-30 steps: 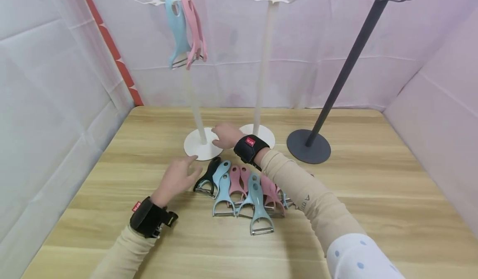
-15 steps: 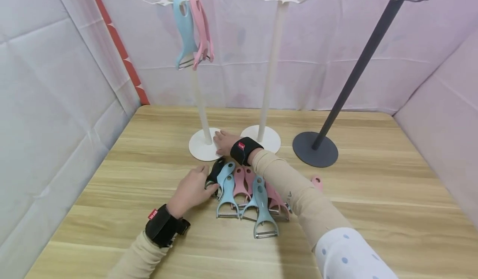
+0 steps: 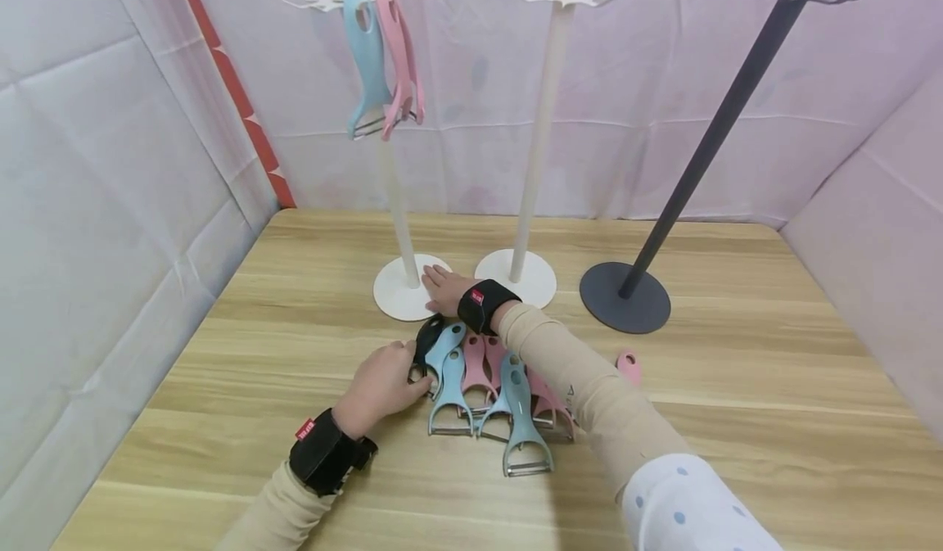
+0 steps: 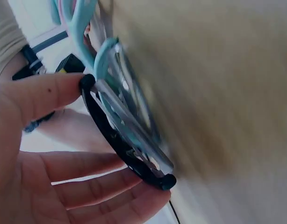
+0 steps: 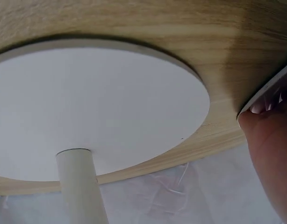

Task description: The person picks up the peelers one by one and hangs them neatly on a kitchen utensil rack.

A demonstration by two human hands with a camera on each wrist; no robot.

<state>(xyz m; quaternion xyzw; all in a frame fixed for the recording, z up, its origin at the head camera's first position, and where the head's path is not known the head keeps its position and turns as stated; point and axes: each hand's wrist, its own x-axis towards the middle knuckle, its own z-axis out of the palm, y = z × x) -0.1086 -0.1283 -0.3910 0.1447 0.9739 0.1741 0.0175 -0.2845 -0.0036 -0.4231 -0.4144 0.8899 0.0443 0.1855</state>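
Note:
My left hand [image 3: 381, 381] holds a black Y-shaped peeler [image 3: 428, 335] by its blade end, at the left side of a pile of peelers. In the left wrist view, thumb and fingers pinch the two arms of the black peeler [image 4: 105, 132]. Right beside it lie light blue peelers [image 3: 450, 395] and pink peelers [image 3: 477, 367]. Farther back, my right hand [image 3: 445, 289] rests with straight fingers on the round base [image 3: 390, 295] of the left white stand. Part of the pile is hidden under the right forearm.
A light blue peeler [image 3: 368, 51] and pink peelers [image 3: 399, 51] hang from the left stand's hooks. A second white stand [image 3: 536, 150] and a dark grey stand [image 3: 707, 158] stand to its right. One pink peeler handle [image 3: 629, 366] shows beyond the right sleeve.
My left hand has moved right to the black peeler and taken hold of it. The right hand has settled on the base with its fingers straighter. The head view has shifted slightly.

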